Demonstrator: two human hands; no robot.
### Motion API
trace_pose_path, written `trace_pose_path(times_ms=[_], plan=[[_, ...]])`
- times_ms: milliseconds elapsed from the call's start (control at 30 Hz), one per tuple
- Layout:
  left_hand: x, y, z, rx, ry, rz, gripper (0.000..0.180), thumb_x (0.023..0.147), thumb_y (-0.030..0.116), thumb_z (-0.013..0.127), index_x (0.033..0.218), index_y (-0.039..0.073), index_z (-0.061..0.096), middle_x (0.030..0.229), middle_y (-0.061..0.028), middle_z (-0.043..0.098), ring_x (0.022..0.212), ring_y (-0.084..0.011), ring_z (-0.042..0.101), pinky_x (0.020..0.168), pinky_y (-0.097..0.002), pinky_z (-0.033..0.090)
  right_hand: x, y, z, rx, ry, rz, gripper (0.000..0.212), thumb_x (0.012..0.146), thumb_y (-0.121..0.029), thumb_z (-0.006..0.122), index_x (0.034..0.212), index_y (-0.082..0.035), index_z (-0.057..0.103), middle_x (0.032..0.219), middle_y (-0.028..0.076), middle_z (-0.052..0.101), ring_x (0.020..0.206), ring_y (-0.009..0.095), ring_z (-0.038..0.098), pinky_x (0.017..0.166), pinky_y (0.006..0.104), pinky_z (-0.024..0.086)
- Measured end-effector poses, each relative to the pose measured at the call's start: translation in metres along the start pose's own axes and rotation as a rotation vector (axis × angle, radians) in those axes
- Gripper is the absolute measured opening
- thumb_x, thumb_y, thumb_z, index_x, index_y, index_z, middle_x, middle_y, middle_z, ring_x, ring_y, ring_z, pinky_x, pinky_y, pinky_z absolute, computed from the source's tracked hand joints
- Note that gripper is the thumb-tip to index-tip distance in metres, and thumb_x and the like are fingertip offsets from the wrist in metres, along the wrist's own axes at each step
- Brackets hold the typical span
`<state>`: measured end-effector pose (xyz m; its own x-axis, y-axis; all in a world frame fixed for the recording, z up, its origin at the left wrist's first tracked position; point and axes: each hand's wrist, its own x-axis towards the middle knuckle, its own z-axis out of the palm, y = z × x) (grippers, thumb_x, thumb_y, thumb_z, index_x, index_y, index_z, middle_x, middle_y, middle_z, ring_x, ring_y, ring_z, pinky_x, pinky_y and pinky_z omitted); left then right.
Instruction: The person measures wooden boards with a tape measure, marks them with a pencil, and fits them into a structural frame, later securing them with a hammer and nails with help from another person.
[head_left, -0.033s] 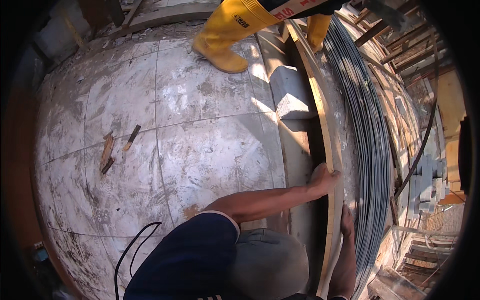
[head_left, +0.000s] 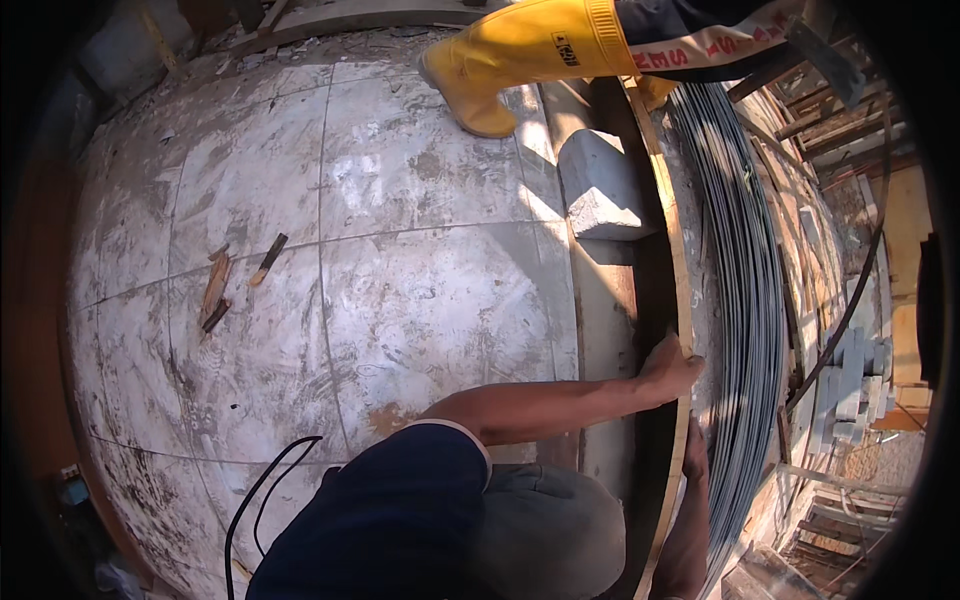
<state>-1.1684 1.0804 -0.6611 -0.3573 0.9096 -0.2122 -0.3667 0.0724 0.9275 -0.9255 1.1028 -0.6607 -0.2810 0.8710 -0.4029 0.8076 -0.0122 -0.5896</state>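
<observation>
A long wooden plank (head_left: 676, 250) stands on its narrow edge, running from the far boots to the bottom of the view; its curve may come from the lens. My left hand (head_left: 668, 372) is closed over its upper edge, the thumb toward the right. On the plank's right side, my right hand (head_left: 696, 455) lies against it nearer to me, fingers in shade and partly hidden, seemingly gripping it. A dark gap (head_left: 655, 290) lies along the plank's left side. Left of that gap sits a grey concrete block (head_left: 603, 185), partly sunlit.
Another person in yellow boots (head_left: 540, 50) stands at the far end, beside the plank. A bundle of long thin grey rods (head_left: 745, 300) lies along the right. Wood scraps (head_left: 216, 290) and a black cable (head_left: 262, 500) lie on the stained pale tiled floor (head_left: 420, 300).
The plank has shifted slightly right from the concrete block and shows less of its broad right face. The dark gap looks wider. My left hand keeps its hold; more of the other person's leg shows.
</observation>
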Motion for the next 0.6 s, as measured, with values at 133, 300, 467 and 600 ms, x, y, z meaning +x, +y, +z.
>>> trace_pose_path(times_ms=[133, 300, 467, 600], plan=[[-0.002, 0.026, 0.003, -0.060, -0.158, -0.078, 0.058, 0.083, 0.012, 0.060, 0.130, -0.013, 0.038, 0.112, -0.0325, 0.061, 0.110, -0.0426, 0.062, 0.095, -0.0449, 0.048, -0.003, 0.049, -0.015, 0.361, -0.027, 0.225, 0.069, 0.107, -0.050, 0.027, 0.132, 0.007, 0.055, 0.116, 0.020, 0.066, 0.106, 0.026, 0.063, 0.094, 0.0357, 0.048], [0.011, -0.001, 0.015, 0.021, -0.092, -0.032, 0.060, 0.082, 0.011, 0.058, 0.132, -0.014, 0.037, 0.115, -0.0333, 0.060, 0.112, -0.0429, 0.061, 0.096, -0.0453, 0.048, -0.007, 0.015, -0.007, 0.355, -0.055, 0.291, 0.069, 0.106, -0.050, 0.027, 0.132, 0.008, 0.055, 0.117, 0.021, 0.066, 0.108, 0.027, 0.063, 0.095, 0.0363, 0.047], [0.008, 0.007, 0.006, -0.092, -0.138, -0.038, 0.050, 0.082, 0.011, 0.057, 0.126, -0.011, 0.047, 0.114, -0.0313, 0.060, 0.107, -0.0399, 0.062, 0.094, -0.0441, 0.048, -0.015, -0.007, -0.003, 0.269, -0.012, 0.313, 0.069, 0.106, -0.051, 0.027, 0.133, 0.008, 0.054, 0.118, 0.022, 0.066, 0.109, 0.028, 0.063, 0.096, 0.0370, 0.047], [-0.002, -0.002, -0.034, -0.296, -0.241, -0.252, 0.044, 0.085, 0.017, 0.061, 0.122, -0.005, 0.055, 0.108, -0.0205, 0.065, 0.100, -0.0273, 0.065, 0.081, -0.0391, 0.052, -0.008, 0.016, -0.004, -0.136, 0.122, 0.098, 0.068, 0.106, -0.049, 0.030, 0.133, 0.009, 0.052, 0.124, 0.026, 0.062, 0.116, 0.034, 0.059, 0.098, 0.0398, 0.045]])
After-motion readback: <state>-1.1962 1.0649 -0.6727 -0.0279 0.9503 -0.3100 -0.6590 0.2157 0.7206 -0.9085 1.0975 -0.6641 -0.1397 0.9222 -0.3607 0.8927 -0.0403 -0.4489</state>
